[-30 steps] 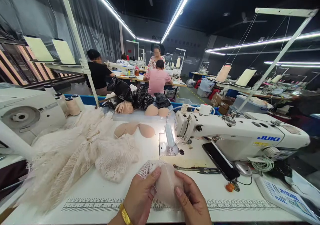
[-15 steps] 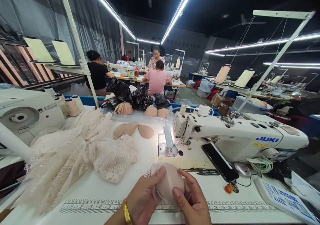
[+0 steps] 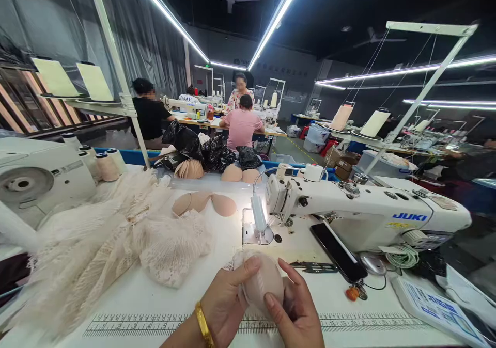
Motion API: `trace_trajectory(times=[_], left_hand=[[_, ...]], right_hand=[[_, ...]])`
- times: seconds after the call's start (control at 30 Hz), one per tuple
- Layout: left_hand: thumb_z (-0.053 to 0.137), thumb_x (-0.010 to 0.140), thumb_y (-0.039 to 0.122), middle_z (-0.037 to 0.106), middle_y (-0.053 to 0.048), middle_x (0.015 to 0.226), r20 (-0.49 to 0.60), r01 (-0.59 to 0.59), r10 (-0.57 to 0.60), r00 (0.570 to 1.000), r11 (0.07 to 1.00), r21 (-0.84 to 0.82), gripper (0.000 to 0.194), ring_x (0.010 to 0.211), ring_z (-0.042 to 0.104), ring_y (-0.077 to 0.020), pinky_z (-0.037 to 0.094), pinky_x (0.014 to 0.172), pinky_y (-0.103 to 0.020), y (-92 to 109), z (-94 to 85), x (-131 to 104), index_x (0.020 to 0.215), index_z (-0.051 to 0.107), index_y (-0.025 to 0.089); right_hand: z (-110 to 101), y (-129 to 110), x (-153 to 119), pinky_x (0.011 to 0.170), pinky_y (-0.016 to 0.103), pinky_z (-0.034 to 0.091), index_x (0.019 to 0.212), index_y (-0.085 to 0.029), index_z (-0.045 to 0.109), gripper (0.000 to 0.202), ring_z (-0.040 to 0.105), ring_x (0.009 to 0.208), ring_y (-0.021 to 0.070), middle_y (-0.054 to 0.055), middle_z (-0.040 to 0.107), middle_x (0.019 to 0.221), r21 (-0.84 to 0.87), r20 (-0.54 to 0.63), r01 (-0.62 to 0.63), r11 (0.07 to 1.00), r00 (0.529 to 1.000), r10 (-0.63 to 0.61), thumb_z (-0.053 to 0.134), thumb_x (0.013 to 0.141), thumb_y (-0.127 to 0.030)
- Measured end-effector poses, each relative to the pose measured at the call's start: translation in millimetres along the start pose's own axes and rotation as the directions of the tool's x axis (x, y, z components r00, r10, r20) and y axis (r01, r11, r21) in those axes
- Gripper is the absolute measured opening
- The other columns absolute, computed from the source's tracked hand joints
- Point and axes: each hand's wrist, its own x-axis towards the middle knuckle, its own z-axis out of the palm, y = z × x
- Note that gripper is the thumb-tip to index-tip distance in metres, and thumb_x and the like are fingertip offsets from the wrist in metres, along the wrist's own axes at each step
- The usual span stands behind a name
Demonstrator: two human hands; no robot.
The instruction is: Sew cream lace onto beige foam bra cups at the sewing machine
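Note:
Between my two hands is a rounded beige bra cup (image 3: pixel 267 278), with sheer, lacy fabric gathered at its upper left. My left hand (image 3: pixel 228 294), below a gold bracelet, is closed on the cup's left side, its thumb across the top. On the right side, my right hand (image 3: pixel 296 306) presses its thumb against the cup's lower front, the other fingers partly behind it. The cup hangs over the table in front of the sewing machine (image 3: pixel 349 203). A pile of cream lace fabric (image 3: pixel 101 239) lies to the left, and joined beige cups (image 3: pixel 222 205) rest behind it.
Black thread snips (image 3: pixel 315 267) and a phone (image 3: pixel 338 252) lie right of my hands. A printed ruler (image 3: pixel 155 325) runs along the table's front edge. Thread cones (image 3: pixel 104 166) stand at left. Black plastic bags (image 3: pixel 217 152) sit beyond the table; several people work behind.
The view has shifted slightly. Both hands still grip the bra cup, which has turned a little; the seam line on its front is less visible now.

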Motion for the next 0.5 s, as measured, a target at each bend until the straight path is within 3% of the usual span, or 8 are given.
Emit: trace_trajectory(times=[0.07,0.13,0.23,0.3,0.33,0.4,0.47,0.5], left_hand=[[0.092,0.074,0.041,0.078,-0.016,0.097,0.035,-0.007,0.005,0.999,0.998,0.063,0.040,0.094,0.072,-0.0298,0.057,0.083,-0.034,5.5,0.2,0.1,0.095,0.078,0.010],[0.088,0.076,0.049,0.077,-0.014,0.094,0.158,-0.055,0.029,0.987,0.985,0.161,0.044,0.091,0.072,-0.0291,0.056,0.081,-0.035,16.7,1.1,-2.4,0.095,0.077,0.011],[0.087,0.077,0.049,0.075,-0.007,0.092,0.440,-0.193,-0.024,0.898,0.877,0.441,0.042,0.090,0.070,-0.0265,0.053,0.080,-0.033,41.1,4.1,-7.8,0.102,0.075,0.017],[0.081,0.082,0.037,0.073,-0.003,0.092,0.611,-0.407,-0.153,0.777,0.619,0.672,0.027,0.093,0.067,-0.0244,0.050,0.083,-0.032,55.8,5.2,-6.0,0.104,0.074,0.023],[0.076,0.085,0.028,0.072,-0.001,0.091,0.671,-0.555,-0.218,0.708,0.416,0.720,0.017,0.094,0.066,-0.0232,0.049,0.085,-0.033,60.8,4.8,-1.7,0.101,0.073,0.024],[0.069,0.082,0.013,0.070,0.001,0.086,0.744,-0.797,-0.332,0.580,-0.042,0.603,0.011,0.088,0.063,-0.0215,0.044,0.089,-0.037,65.3,1.6,14.1,0.084,0.070,0.024],[0.068,0.074,0.004,0.067,0.001,0.080,0.747,-0.837,-0.397,0.534,-0.378,0.397,0.018,0.082,0.060,-0.0203,0.040,0.090,-0.041,64.9,-3.5,35.9,0.068,0.063,0.021],[0.069,0.072,0.003,0.068,0.001,0.083,0.735,-0.813,-0.405,0.544,-0.469,0.344,0.019,0.082,0.060,-0.0202,0.038,0.091,-0.043,64.1,-6.0,47.0,0.066,0.061,0.020]], right_hand=[[-4.7,2.6,-0.2,0.088,0.037,0.058,0.158,-0.027,0.036,0.088,0.073,0.095,0.0255,0.008,0.074,0.106,0.036,0.082,-0.036,0.999,0.996,0.033,0.076,0.087,-0.060],[-14.4,4.9,1.3,0.091,0.040,0.056,0.164,-0.030,0.017,0.101,0.073,0.095,0.0245,0.007,0.073,0.106,0.046,0.184,-0.063,0.997,0.981,0.054,0.075,0.087,-0.061],[-34.5,2.0,14.9,0.092,0.041,0.055,0.164,-0.036,0.005,0.098,0.072,0.094,0.0225,0.005,0.072,0.109,-0.140,0.306,0.037,0.989,0.952,0.008,0.072,0.093,-0.047],[-45.8,-5.9,36.1,0.087,0.037,0.054,0.162,-0.037,0.015,0.084,0.070,0.090,0.0202,0.003,0.071,0.106,-0.347,0.401,0.314,0.884,0.902,-0.163,0.066,0.095,-0.027],[-49.4,-10.7,50.3,0.084,0.034,0.052,0.157,-0.035,0.027,0.074,0.068,0.088,0.0194,0.002,0.071,0.103,-0.426,0.481,0.496,0.757,0.833,-0.275,0.062,0.095,-0.019],[-52.2,-19.4,82.7,0.078,0.032,0.047,0.128,-0.028,0.054,0.041,0.062,0.084,0.0183,0.001,0.071,0.096,-0.496,0.663,0.769,0.403,0.635,-0.397,0.054,0.094,-0.006],[-50.8,-23.2,113.6,0.073,0.032,0.042,0.098,-0.023,0.062,0.022,0.057,0.082,0.0184,0.001,0.071,0.089,-0.497,0.799,0.864,0.085,0.493,-0.344,0.051,0.096,-0.004],[-49.6,-22.8,126.0,0.070,0.031,0.040,0.088,-0.021,0.062,0.023,0.056,0.082,0.0184,0.002,0.071,0.087,-0.487,0.827,0.873,0.024,0.469,-0.311,0.051,0.095,-0.002]])
